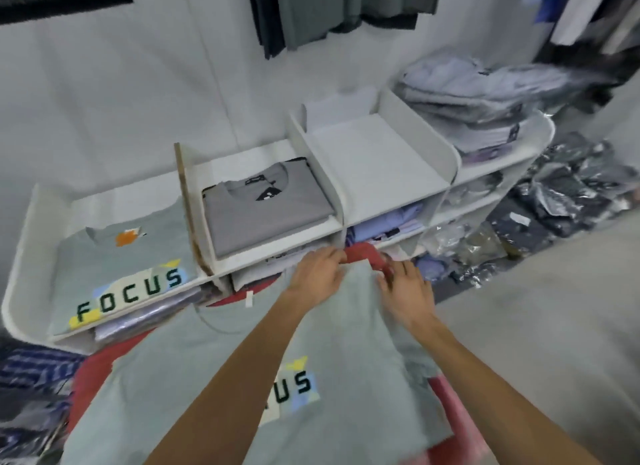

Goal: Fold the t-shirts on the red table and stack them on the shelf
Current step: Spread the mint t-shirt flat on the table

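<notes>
A pale green t-shirt (194,371) with a "FOCUS" print lies spread on the red table (88,371). My left hand (317,272) and my right hand (403,284) both pinch its far right edge, close together, near the shelf front. On the white shelf (398,173), the left compartment holds a folded green "FOCUS" t-shirt (114,270), and the middle one holds a folded grey t-shirt (263,208). The right compartment holds nothing.
Bagged folded shirts (478,93) are piled on the shelf's right end, and more sit in its lower cubbies. Dark bagged garments (571,190) lie on the floor at right. Clothes hang (332,7) on the wall above.
</notes>
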